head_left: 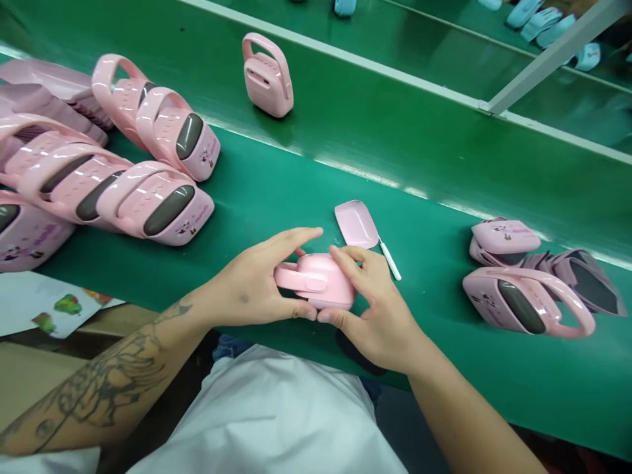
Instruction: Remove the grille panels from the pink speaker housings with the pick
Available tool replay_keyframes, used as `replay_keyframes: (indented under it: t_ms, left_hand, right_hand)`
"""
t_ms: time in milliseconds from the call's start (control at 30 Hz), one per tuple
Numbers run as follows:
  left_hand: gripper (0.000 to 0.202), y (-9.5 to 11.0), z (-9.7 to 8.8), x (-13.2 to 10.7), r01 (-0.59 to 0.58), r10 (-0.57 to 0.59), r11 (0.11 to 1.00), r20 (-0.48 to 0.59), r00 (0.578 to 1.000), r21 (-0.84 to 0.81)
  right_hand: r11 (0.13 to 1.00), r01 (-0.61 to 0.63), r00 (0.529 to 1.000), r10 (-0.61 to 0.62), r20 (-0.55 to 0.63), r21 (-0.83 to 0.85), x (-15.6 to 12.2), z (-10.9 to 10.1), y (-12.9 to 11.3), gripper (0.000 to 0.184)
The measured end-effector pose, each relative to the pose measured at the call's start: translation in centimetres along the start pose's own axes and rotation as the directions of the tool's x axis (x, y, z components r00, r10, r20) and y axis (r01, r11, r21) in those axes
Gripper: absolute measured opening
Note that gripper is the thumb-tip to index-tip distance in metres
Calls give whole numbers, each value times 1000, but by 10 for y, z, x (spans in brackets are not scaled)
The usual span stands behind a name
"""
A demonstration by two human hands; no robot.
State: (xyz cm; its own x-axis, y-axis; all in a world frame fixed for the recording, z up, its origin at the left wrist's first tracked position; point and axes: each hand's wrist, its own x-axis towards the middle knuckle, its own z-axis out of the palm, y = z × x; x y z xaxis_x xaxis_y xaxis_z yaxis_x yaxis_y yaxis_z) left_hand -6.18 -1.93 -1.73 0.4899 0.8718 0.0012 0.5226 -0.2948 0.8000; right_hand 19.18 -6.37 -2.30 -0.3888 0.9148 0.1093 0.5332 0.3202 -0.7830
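Between both hands, near the front edge of the green bench, is a small pink plastic device with a handle (326, 280). My left hand (266, 280) curls round its handle end, thumb low and index finger stretched out above. The fingers and thumb of my right hand (372, 296) close on the opposite end. What the device's underside looks like is hidden. Just beyond lies a loose pink cover (356, 224), hollow side up. A thin tool with a white handle (390, 261) rests against the cover's right side.
Several finished-looking pink devices (168, 204) crowd the left, beside stacked pink covers (54, 92). One device (268, 79) stands at the back. On the right are another device (518, 303) and more covers (506, 236). A metal rail (395, 72) crosses behind. Printed paper (54, 306) lies front left.
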Motion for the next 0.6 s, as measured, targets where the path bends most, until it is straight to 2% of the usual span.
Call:
replay_keyframes:
  t_ms: [100,167,300,367,467,600]
  left_hand:
    - [85,0,5,1,-68,67,997,34,997,28]
    - [73,1,6,1,-104,103,994,46,994,17]
    - [76,5,8,5,-80,82,996,51,995,-41]
    - [78,6,9,7,-53,57,997,60,997,-62]
    - [78,4,14,7,-53,56,995,37,998,-81]
    - [78,-3,21,6,-165,162,983,-48,986,-76]
  right_hand:
    - [997,-11,997,5,75,73,1,-4,2,83]
    - [983,-85,992,68,108,161,2,-8,3,79]
    - [895,-275,958,225,178,351,5,-12,2,84]
    - [862,-319,947,270,174,394,6,-11,-1,80]
    - [861,-314,949,291,121,399,6,-9,-6,73]
    - [943,-166,986,167,20,287,4,-4,-9,63]
